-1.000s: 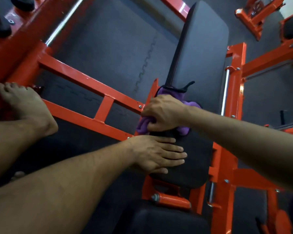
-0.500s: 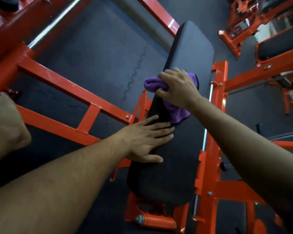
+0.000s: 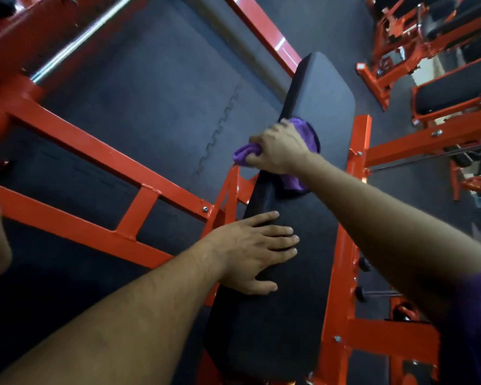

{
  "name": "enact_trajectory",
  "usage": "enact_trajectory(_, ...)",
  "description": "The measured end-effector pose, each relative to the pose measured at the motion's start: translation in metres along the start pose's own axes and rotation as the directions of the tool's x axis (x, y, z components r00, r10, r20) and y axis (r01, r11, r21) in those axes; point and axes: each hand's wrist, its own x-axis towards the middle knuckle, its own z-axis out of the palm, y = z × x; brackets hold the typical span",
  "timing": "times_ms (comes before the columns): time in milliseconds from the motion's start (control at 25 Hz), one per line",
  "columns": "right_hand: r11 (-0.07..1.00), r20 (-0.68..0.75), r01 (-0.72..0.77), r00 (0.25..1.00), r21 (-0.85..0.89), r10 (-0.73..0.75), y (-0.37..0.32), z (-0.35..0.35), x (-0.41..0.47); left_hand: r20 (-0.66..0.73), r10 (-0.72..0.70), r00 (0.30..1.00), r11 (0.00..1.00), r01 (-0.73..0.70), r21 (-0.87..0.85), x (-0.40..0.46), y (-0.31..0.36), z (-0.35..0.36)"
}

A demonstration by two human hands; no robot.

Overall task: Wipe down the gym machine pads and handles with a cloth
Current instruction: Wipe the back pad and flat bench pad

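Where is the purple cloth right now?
In the head view, the purple cloth is bunched under the right hand, pressed on the long black pad about halfway up, above the left hand resting flat on the same pad.

Gym floor seen from above, ringed by orange steel frames.

Dark grey rubber floor tiles (image 3: 156, 87) fill the upper middle of the frame, a toothed interlocking seam (image 3: 220, 129) running diagonally across them. An orange ladder-like frame (image 3: 100, 195) crosses the left side, with a chrome bar (image 3: 75, 43) slanting through the upper left. A red-orange beam (image 3: 264, 34) runs along the top centre. In the upper right stand other orange machines (image 3: 400, 45) with black pads; a pale patch (image 3: 439, 65) there may be bare floor or light, too blurred to tell.
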Motion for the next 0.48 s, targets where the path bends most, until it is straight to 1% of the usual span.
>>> enact_trajectory(80, 0.989, -0.094, 0.113, 0.990, 0.097, -0.104, -0.018, 0.008, -0.038, 0.008, -0.015, 1.000, 1.000, 0.015, 0.010, -0.001, 0.001, 0.000)
enact_trajectory(120, 0.974, -0.137, 0.177, 0.978, 0.144, -0.158, -0.016, 0.011, -0.049, 0.016, -0.019, 1.000, 1.000, 0.019, 0.014, -0.002, 0.000, -0.001)
enact_trajectory(160, 0.969, -0.164, 0.192, 0.973, 0.158, -0.166, -0.010, 0.011, -0.052, 0.028, -0.020, 0.999, 0.999, 0.020, 0.027, -0.002, 0.001, -0.002)
enact_trajectory(200, 0.973, -0.212, 0.153, 0.971, 0.176, -0.115, -0.004, 0.012, -0.050, 0.062, -0.029, 0.998, 0.999, 0.027, 0.046, 0.000, 0.003, -0.004)
enact_trajectory(240, 0.973, -0.270, 0.083, 0.963, 0.217, -0.022, -0.002, 0.012, -0.048, 0.124, -0.055, 0.991, 0.997, 0.047, 0.068, 0.003, 0.005, -0.009)
enact_trajectory(280, 0.960, -0.296, 0.011, 0.952, 0.280, 0.076, -0.005, 0.011, -0.047, 0.202, -0.091, 0.975, 0.994, 0.075, 0.083, 0.005, 0.008, -0.016)
enact_trajectory(360, 0.910, -0.263, -0.101, 0.939, 0.402, 0.220, -0.023, 0.008, -0.063, 0.321, -0.160, 0.934, 0.986, 0.136, 0.094, 0.010, 0.022, -0.034)
enact_trajectory(440, 0.840, -0.237, -0.124, 0.928, 0.528, 0.286, -0.044, -0.001, -0.100, 0.388, -0.229, 0.893, 0.973, 0.207, 0.098, 0.007, 0.038, -0.054)
enact_trajectory(480, 0.772, -0.215, -0.136, 0.918, 0.620, 0.334, -0.049, -0.005, -0.124, 0.408, -0.250, 0.878, 0.968, 0.234, 0.089, 0.001, 0.048, -0.063)
